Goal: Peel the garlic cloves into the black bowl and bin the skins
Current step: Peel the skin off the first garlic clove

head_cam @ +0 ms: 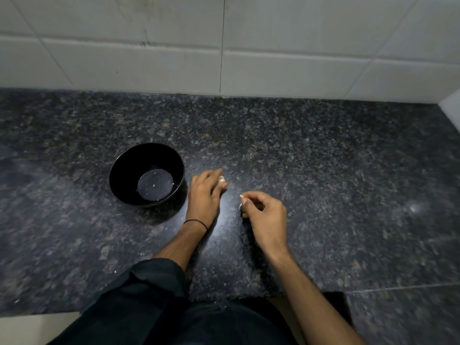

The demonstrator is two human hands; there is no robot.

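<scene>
Garlic clove [221,179] in left hand [205,195] fingers, beside black bowl [124,168] rim; right hand [265,212] pinches skin scrap [241,196].

The left hand [205,192] hides most of a garlic clove [221,179]; the pale scrap [241,196] pinched by the right hand [263,212] is too small to name.

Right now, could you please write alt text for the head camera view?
A person's left hand holds pale garlic on a speckled dark granite counter, beside a round black bowl containing only specks. The right hand pinches a small pale piece, clove or skin unclear.
</scene>
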